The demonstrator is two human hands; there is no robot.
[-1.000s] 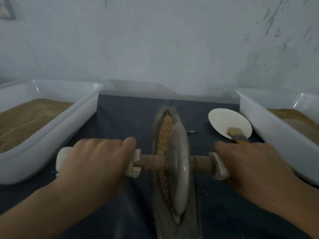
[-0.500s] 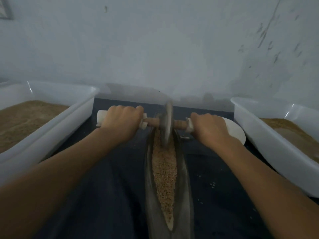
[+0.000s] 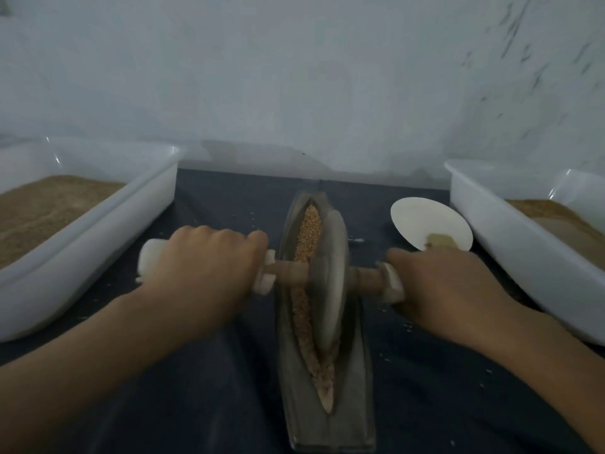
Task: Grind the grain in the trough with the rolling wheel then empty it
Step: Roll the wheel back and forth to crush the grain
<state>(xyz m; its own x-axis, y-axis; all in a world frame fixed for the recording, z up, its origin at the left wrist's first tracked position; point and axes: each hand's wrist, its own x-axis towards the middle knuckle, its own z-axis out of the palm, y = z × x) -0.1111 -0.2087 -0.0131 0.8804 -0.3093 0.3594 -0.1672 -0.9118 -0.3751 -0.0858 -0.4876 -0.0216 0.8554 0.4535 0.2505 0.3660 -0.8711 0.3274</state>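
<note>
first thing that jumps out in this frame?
The grey disc-shaped rolling wheel standing in the long boat-shaped trough of tan grain, centre. The left hand and right hand grip its axle handles. White plastic tubs of brown meal flank it, left and right.

Both hands have drawn the wheel [image 3: 330,283] back from the trough's [image 3: 327,404] far end to its middle.

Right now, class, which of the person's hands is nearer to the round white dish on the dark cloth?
The right hand. It grips the wheel's right handle just in front of the white dish. The left hand grips the left handle, across the trough from the dish.
</note>
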